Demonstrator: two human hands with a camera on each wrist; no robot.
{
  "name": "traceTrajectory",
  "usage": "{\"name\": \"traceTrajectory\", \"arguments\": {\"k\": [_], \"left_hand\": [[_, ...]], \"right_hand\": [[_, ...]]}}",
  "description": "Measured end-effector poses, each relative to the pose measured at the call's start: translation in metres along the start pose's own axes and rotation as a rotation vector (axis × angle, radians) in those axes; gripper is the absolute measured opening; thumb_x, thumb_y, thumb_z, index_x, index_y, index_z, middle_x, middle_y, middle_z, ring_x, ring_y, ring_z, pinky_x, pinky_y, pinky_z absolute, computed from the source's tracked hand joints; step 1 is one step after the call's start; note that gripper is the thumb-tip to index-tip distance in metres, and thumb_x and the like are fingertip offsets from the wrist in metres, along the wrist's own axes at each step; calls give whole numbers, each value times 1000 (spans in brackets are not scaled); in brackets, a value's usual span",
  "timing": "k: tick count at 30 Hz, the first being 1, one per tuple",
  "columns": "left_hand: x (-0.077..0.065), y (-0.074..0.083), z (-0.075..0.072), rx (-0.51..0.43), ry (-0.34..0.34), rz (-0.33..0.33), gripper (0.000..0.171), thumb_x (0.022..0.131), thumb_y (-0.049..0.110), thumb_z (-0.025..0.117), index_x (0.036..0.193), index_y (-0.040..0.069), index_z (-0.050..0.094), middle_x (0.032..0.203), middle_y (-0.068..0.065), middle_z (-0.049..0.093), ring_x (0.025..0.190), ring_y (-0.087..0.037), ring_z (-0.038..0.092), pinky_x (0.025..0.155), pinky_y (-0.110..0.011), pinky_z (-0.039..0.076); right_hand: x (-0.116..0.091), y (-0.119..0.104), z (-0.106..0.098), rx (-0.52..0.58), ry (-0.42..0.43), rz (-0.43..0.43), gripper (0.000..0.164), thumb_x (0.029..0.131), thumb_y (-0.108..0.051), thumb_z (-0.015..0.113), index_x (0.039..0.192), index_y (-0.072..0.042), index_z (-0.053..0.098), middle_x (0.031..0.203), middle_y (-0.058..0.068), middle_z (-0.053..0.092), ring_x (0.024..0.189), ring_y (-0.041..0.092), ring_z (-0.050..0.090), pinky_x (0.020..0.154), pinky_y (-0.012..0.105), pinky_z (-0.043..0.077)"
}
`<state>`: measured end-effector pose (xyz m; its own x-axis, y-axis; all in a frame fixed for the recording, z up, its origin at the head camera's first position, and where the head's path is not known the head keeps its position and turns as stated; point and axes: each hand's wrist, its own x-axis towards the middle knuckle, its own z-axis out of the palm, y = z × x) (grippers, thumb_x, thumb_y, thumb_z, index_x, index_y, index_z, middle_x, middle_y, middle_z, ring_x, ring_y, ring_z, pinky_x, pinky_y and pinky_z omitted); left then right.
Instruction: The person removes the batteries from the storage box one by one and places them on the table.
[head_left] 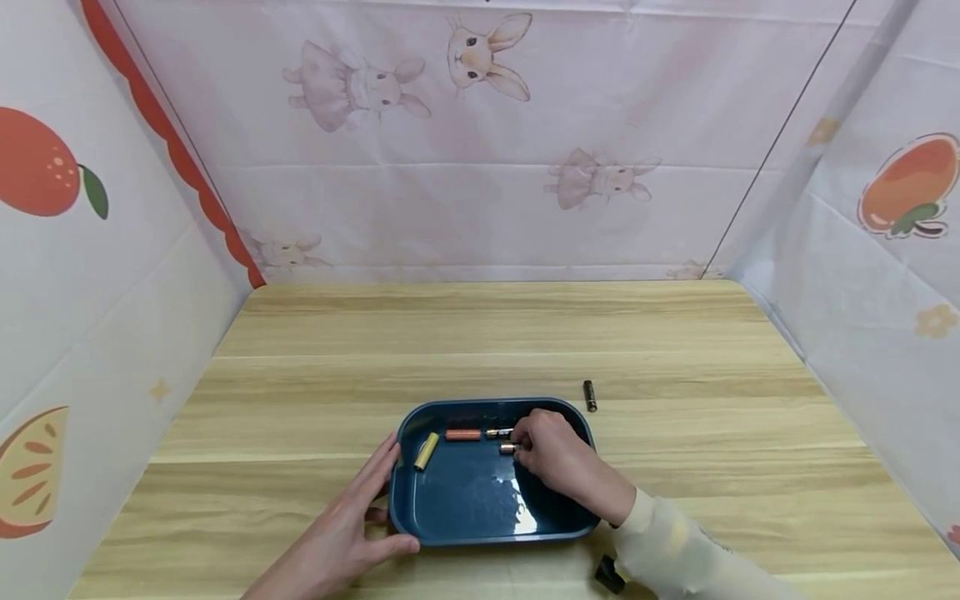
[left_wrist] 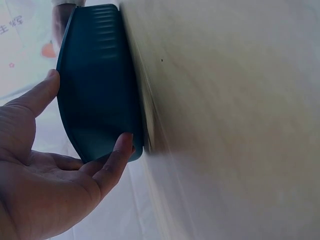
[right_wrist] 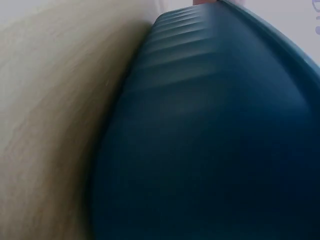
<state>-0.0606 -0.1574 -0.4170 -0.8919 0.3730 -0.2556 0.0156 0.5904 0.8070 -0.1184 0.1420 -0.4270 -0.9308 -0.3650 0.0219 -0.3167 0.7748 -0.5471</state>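
Note:
A dark blue rectangular tray sits on the table, its ribbed outer wall filling much of both wrist views. My left hand holds the tray's left end, thumb at the near rim and fingers along the side wall. Inside, my right hand pinches a small battery with a copper-coloured end; the fingers hide the rest of it. Just beyond lies a black-and-gold battery, partly covered by the fingertips. An orange battery and a slanted yellow battery lie farther left.
One black battery lies on the wooden table beyond the tray's far right corner. A small black object shows beside the right sleeve. Printed cloth walls border the table at the back and sides.

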Motion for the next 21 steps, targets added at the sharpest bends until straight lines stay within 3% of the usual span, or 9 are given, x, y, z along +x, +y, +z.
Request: {"name": "traceTrajectory", "arguments": {"k": [11,15,21], "left_hand": [[1,0,2,11,11,-1,115,79,41,90,167,17,19,173,-7,11,151,-40,30,115,-60,34],[2,0,2,7,6,-2,115,79,42,90,166,16,20,173,-8,11,151,-41,29,116,-62,32],[1,1,2,18,14,-11,116,78,42,91,167,18,19,173,-8,12,150,-40,31,115,-61,34]], "right_hand": [[-4,-1,2,-85,0,20,5,86,-2,80,89,-5,79,84,3,59,73,14,52,62,31,50],[-6,-4,-1,-87,21,-1,6,87,-6,79,92,-6,77,84,0,55,71,13,49,59,29,47],[-8,-7,-11,-15,46,-62,8,89,-4,75,96,-9,75,82,-4,64,66,8,50,57,26,45]]}}
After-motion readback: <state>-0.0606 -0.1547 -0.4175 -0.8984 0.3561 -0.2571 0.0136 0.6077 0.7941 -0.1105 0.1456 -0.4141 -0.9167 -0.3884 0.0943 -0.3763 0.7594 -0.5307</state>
